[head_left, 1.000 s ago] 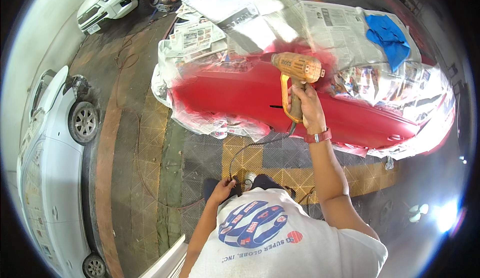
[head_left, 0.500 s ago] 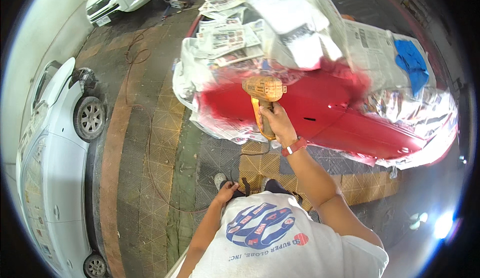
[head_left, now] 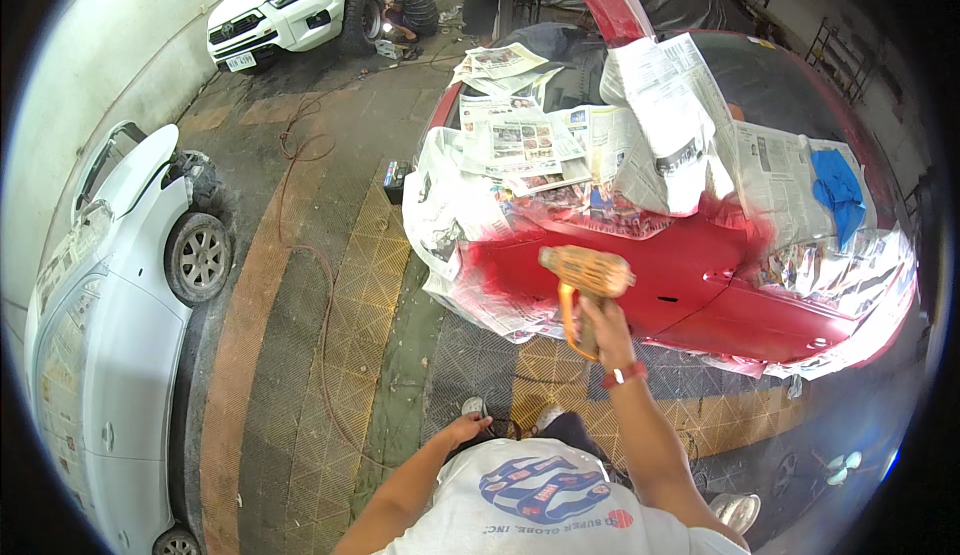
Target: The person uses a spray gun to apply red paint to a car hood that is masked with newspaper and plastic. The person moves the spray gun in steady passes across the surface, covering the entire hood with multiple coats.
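Note:
My right hand [head_left: 603, 333] grips the handle of a yellow-orange heat gun [head_left: 586, 271], its nozzle pointing left. It is held in front of a car's red panel [head_left: 630, 265]; whether it touches cannot be told. A dark cord [head_left: 545, 380] hangs from its handle. Low by my thigh, my left hand [head_left: 468, 427] has its fingers drawn together next to a dark strand; what they hold is too small to make out. Newspaper sheets [head_left: 520, 145] and plastic film cover the parts of the car around the red panel.
A silver car [head_left: 130, 375] stands on the left, a white pickup [head_left: 290, 5] at the far left. A person [head_left: 412, 0] crouches by the pickup's wheel. A reddish hose [head_left: 325, 285] winds over the tiled floor. Blue cloth [head_left: 838, 195] lies on the newspaper at right.
The view has shifted, showing more of the far side. My right hand has turned the heat gun slightly and holds it lower against the red panel. My left hand stays by my thigh.

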`<state>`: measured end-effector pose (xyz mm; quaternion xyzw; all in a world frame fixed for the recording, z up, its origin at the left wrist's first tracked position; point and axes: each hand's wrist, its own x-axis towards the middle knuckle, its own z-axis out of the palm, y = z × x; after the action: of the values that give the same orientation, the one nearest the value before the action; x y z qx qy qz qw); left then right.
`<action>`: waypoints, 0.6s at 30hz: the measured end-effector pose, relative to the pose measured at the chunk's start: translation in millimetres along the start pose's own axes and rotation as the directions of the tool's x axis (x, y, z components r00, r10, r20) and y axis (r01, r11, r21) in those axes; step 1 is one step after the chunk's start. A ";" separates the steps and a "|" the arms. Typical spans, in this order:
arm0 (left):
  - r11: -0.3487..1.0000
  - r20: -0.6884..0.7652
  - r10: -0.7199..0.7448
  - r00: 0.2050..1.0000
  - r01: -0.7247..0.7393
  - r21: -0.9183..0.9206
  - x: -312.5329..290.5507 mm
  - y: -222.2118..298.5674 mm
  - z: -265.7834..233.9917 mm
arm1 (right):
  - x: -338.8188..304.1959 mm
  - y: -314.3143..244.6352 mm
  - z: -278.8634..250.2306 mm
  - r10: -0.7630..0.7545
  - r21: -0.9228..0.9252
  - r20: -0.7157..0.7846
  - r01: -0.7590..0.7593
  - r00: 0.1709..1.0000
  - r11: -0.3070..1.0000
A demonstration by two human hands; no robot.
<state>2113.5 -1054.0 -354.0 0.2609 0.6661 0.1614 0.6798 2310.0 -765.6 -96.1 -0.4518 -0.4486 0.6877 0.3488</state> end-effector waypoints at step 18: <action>0.759 0.465 0.295 0.835 -0.500 0.416 14.0 133.3 36.5 | -105.1 5.3 -265.5 -0.218 0.016 -0.810 0.393 0.544 0.920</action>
<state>2167.6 -943.0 -290.4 0.5989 0.4704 0.0653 0.6448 2594.2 -780.4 -118.9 -0.5873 -0.2484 0.3830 0.6684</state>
